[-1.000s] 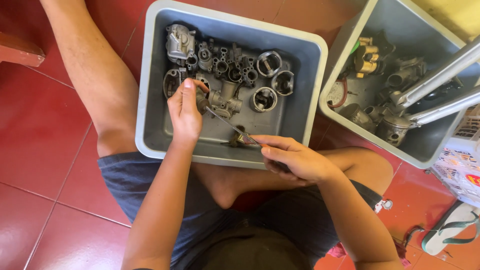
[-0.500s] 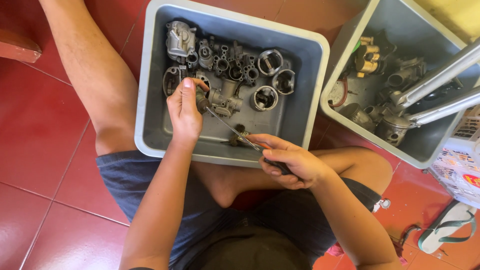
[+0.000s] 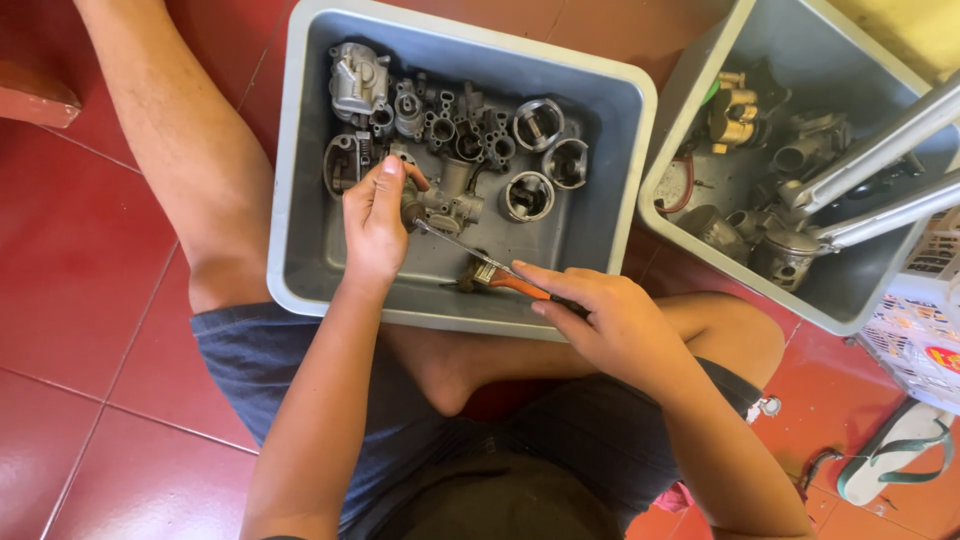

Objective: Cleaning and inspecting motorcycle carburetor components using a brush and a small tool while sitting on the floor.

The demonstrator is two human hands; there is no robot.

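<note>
Red tiled floor, me sitting with a grey plastic tub (image 3: 300, 230) of metal engine parts between my legs.

My left hand (image 3: 372, 222) grips a grey carburettor body (image 3: 448, 203) inside the tub, fingers wrapped tight; my right hand (image 3: 608, 322) is closed around an orange-handled screwdriver (image 3: 497, 275), tip at the part. I judge I'm working a screw, which needs steady turning pressure. A second grey tub (image 3: 700, 120) sits right; a white printed bag (image 3: 925, 345) lies far right.
</note>
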